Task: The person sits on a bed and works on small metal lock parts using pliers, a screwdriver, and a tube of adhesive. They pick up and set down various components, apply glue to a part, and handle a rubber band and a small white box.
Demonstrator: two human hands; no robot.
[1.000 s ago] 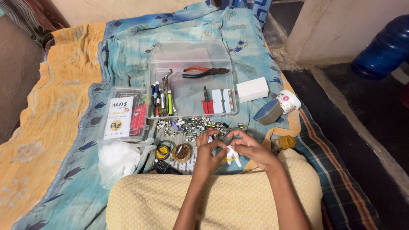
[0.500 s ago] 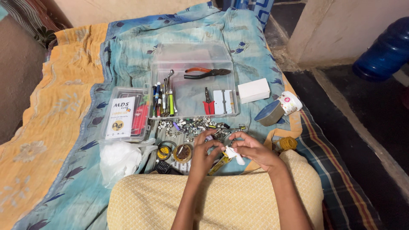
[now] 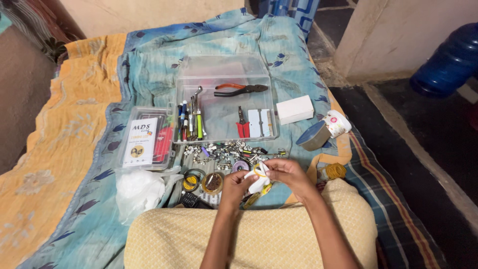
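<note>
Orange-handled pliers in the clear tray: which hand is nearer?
Left, narrowly. The left hand sits almost straight below the pliers; the right hand is lower right of them. Both are well short of the tray.

Both hands meet above a cream cushion [image 3: 249, 239]: the left hand [image 3: 235, 182] and the right hand [image 3: 286, 173] pinch a small white piece [image 3: 258, 182] with a yellow ring [image 3: 260, 172] on it. Just beyond them lie a heap of small metal parts [image 3: 224, 151], rolls of wire [image 3: 203, 181] and a white plastic bag [image 3: 139, 189] on the blue patterned cloth [image 3: 149, 65]. Farther off a clear plastic box [image 3: 224, 79] holds orange-handled pliers [image 3: 239, 90] and screwdrivers [image 3: 189, 119], with a white box [image 3: 295, 109] to its right.
</note>
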